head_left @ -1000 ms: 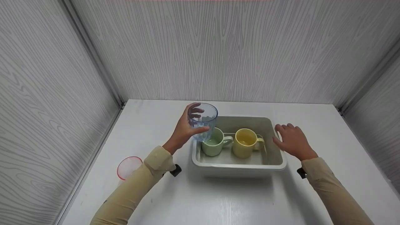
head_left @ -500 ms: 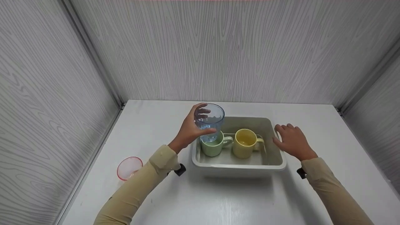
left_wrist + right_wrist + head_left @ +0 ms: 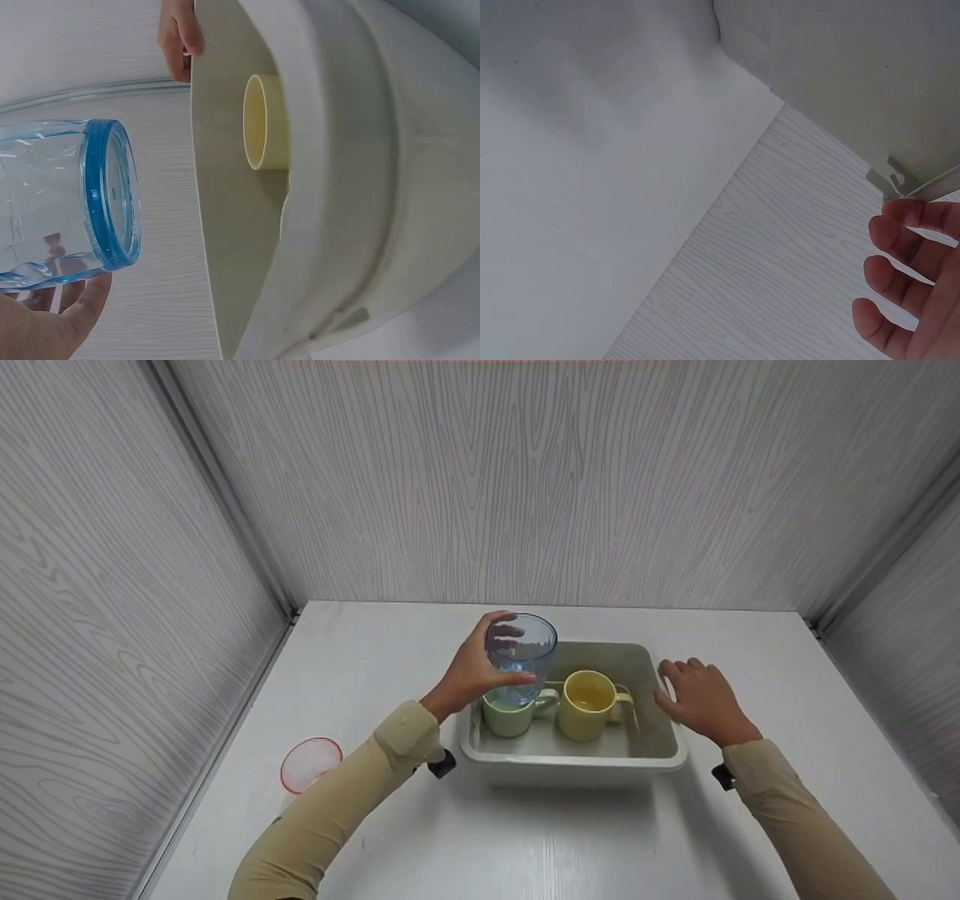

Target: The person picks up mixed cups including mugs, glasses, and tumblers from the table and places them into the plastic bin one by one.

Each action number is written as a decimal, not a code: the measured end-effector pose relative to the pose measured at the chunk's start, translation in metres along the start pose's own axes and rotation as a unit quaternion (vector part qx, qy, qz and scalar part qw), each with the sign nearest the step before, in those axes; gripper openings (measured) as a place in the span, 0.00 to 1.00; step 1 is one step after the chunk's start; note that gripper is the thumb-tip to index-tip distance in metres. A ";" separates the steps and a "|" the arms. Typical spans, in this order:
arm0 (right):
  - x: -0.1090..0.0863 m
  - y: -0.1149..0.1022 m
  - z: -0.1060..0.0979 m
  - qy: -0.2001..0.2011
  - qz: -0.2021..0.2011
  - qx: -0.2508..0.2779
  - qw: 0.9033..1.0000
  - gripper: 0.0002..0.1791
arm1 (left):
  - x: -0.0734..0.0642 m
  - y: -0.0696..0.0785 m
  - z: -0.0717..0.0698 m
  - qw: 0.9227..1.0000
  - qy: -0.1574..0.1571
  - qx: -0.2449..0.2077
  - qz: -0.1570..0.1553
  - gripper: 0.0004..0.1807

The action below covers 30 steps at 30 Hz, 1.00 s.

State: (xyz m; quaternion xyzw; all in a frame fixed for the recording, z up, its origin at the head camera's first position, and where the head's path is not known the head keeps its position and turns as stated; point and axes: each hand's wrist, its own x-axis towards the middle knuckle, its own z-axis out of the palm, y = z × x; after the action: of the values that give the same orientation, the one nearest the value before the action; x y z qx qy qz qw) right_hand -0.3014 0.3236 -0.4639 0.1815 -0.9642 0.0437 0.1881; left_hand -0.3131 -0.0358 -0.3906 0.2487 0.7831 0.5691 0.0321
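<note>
My left hand (image 3: 469, 671) grips a clear blue tumbler (image 3: 541, 649) from its left side, thumb in front and fingers behind. The tumbler is held upright above the left part of a pale grey plastic bin (image 3: 570, 762). Below it, a light green mug (image 3: 510, 723) stands in the bin, its mouth partly hidden by the tumbler. To its right stands a yellow mug (image 3: 583, 718), also inside. My right hand (image 3: 705, 701) holds the bin's right rim, with the thumb (image 3: 191, 34) over the edge and the index finger (image 3: 907, 212) against the outside.
A clear cup with a red rim (image 3: 311, 765) stands on the white table (image 3: 555, 847), left of the bin and partly behind my left sleeve (image 3: 352, 795). Wood-grained panels (image 3: 480, 480) enclose the table at the back and sides.
My left hand has carried the tumbler to the right and slightly nearer, from the bin's left edge to over the green mug. The right hand and both mugs have stayed put.
</note>
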 end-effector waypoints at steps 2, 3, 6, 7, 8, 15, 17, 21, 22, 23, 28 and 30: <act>0.000 0.000 0.000 -0.004 0.003 0.001 1.000 0.16 | 0.002 0.000 0.002 1.000 -0.005 0.004 -0.003 0.50; 0.001 0.000 0.000 -0.006 0.004 0.001 1.000 0.16 | 0.002 0.000 0.003 1.000 -0.007 0.007 -0.003 0.50; 0.001 -0.001 -0.001 -0.008 0.006 0.001 1.000 0.16 | 0.005 0.001 0.005 1.000 -0.013 0.013 0.002 0.50; 0.001 -0.001 -0.001 -0.008 0.006 0.001 1.000 0.16 | 0.006 0.001 0.006 1.000 -0.015 0.016 0.004 0.50; 0.001 -0.001 -0.001 -0.008 0.006 0.001 1.000 0.16 | 0.007 0.001 0.006 1.000 -0.017 0.019 0.005 0.50; 0.001 -0.002 -0.001 0.000 0.002 0.000 1.000 0.16 | 0.014 0.002 0.011 0.999 -0.030 0.032 0.012 0.51; 0.000 -0.002 -0.002 0.002 0.001 0.000 1.000 0.16 | 0.015 0.004 0.012 0.999 -0.033 0.038 0.014 0.51; -0.001 -0.003 -0.003 0.005 -0.003 -0.001 1.000 0.16 | 0.017 0.008 0.015 0.998 -0.034 0.051 0.015 0.50; -0.001 -0.004 -0.003 0.005 -0.003 -0.002 1.000 0.16 | 0.017 0.009 0.016 0.998 -0.033 0.056 0.015 0.49; -0.001 -0.004 -0.004 0.004 -0.003 -0.002 1.000 0.16 | 0.018 0.010 0.016 0.998 -0.032 0.061 0.014 0.49; 0.001 -0.004 -0.004 -0.003 0.001 -0.008 1.000 0.16 | 0.022 0.013 0.019 0.997 -0.031 0.072 0.019 0.49; 0.001 -0.004 -0.004 -0.006 0.001 -0.009 1.000 0.17 | 0.023 0.013 0.020 0.997 -0.036 0.067 0.022 0.50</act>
State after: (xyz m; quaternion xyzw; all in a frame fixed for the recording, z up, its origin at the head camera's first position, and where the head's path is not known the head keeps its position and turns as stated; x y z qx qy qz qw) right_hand -0.2993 0.3204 -0.4602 0.1789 -0.9658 0.0339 0.1844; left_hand -0.3223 -0.0055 -0.3808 0.2880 0.8121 0.5064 0.0312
